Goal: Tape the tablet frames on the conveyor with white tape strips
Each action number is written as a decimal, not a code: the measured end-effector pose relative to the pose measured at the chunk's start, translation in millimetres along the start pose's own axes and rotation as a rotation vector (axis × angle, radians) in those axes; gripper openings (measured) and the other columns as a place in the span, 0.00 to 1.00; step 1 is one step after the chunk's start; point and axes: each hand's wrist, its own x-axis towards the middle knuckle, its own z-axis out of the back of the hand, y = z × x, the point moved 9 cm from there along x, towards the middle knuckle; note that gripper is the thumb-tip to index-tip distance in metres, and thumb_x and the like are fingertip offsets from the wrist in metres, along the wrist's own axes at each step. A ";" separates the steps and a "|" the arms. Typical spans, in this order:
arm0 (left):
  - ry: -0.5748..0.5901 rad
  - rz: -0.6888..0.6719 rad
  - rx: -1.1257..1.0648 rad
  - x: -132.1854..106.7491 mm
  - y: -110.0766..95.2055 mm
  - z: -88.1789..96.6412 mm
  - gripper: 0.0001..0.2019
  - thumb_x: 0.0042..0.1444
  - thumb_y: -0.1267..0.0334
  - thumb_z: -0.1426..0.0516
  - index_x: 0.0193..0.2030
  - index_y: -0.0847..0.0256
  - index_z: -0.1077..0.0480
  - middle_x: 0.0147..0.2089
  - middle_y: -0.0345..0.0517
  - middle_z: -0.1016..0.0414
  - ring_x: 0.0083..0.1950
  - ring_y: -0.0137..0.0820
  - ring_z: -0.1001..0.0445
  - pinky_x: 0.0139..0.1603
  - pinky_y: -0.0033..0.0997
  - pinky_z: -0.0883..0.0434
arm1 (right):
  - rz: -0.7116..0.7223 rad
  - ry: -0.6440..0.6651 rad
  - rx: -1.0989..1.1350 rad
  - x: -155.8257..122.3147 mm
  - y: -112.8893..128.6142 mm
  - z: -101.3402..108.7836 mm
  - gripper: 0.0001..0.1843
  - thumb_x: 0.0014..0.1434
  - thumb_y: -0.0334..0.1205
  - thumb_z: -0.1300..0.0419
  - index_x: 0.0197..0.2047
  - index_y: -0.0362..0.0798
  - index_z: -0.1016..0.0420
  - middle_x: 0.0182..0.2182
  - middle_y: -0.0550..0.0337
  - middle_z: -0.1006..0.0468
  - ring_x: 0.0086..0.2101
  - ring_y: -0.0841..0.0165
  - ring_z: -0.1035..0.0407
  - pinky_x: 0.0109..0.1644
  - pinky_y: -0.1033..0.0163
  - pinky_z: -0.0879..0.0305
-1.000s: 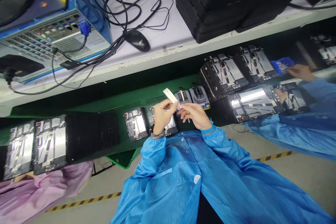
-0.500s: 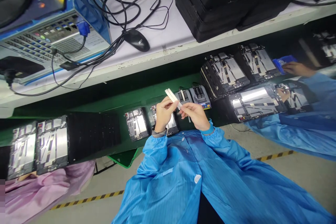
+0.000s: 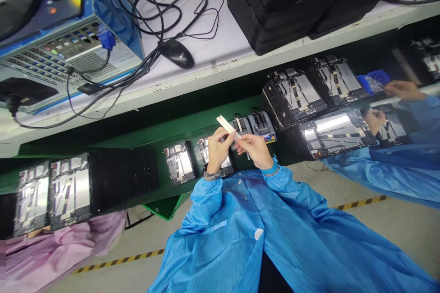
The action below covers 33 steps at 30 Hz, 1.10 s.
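Note:
A thin bundle of white strips (image 3: 225, 123) slants up and to the left between my hands. My left hand (image 3: 217, 149) pinches it between thumb and fingers. My right hand (image 3: 255, 149) grips the lower end, its fingertips close to my left thumb. Under my left wrist lies an opened tablet-like device (image 3: 225, 162), partly hidden, with a similar opened device (image 3: 178, 163) to its left. Just behind my hands stand two small grey machines (image 3: 261, 124), one with coloured buttons at its front.
More opened devices (image 3: 294, 94) are stacked at right, near a co-worker's hand (image 3: 405, 90) and a blue tray (image 3: 374, 81). Others (image 3: 70, 187) lie at left by a pink sleeve. Above, a shelf (image 3: 213, 66) carries a computer (image 3: 85, 55), a mouse (image 3: 177, 53) and black trays (image 3: 261, 13).
My left hand has shifted slightly right and down along the white strips, closer to my right hand. At right, the co-worker's hand has moved away from the blue tray.

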 end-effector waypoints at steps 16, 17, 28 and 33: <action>-0.001 -0.260 0.216 0.9 -21.6 10.7 0.08 0.64 0.58 0.37 0.43 0.55 0.17 0.45 0.46 0.18 0.50 0.38 0.21 0.54 0.38 0.28 | -0.121 0.023 0.094 2.1 -4.1 4.7 0.23 0.53 0.57 0.27 0.40 0.46 0.19 0.29 0.56 0.18 0.25 0.70 0.27 0.26 0.66 0.27; 0.005 -0.275 0.224 0.7 -23.3 9.6 0.08 0.64 0.58 0.37 0.44 0.55 0.17 0.46 0.46 0.18 0.51 0.38 0.21 0.54 0.38 0.28 | -0.112 0.025 0.098 3.8 -2.2 3.4 0.23 0.51 0.56 0.26 0.40 0.46 0.19 0.28 0.57 0.18 0.25 0.70 0.27 0.26 0.66 0.27; -0.016 -0.296 0.301 -0.7 -28.4 10.0 0.09 0.65 0.57 0.38 0.43 0.56 0.18 0.46 0.47 0.18 0.51 0.38 0.21 0.54 0.37 0.28 | 0.056 0.007 -0.011 5.4 7.0 -4.4 0.24 0.53 0.61 0.29 0.35 0.46 0.22 0.28 0.59 0.20 0.27 0.71 0.27 0.28 0.66 0.26; -0.005 -0.280 0.313 -1.2 -24.7 7.2 0.09 0.65 0.56 0.38 0.44 0.56 0.18 0.46 0.47 0.19 0.51 0.38 0.21 0.54 0.38 0.27 | 0.053 -0.001 0.036 4.9 2.9 -4.3 0.24 0.49 0.58 0.25 0.36 0.47 0.22 0.27 0.62 0.22 0.27 0.70 0.27 0.27 0.66 0.27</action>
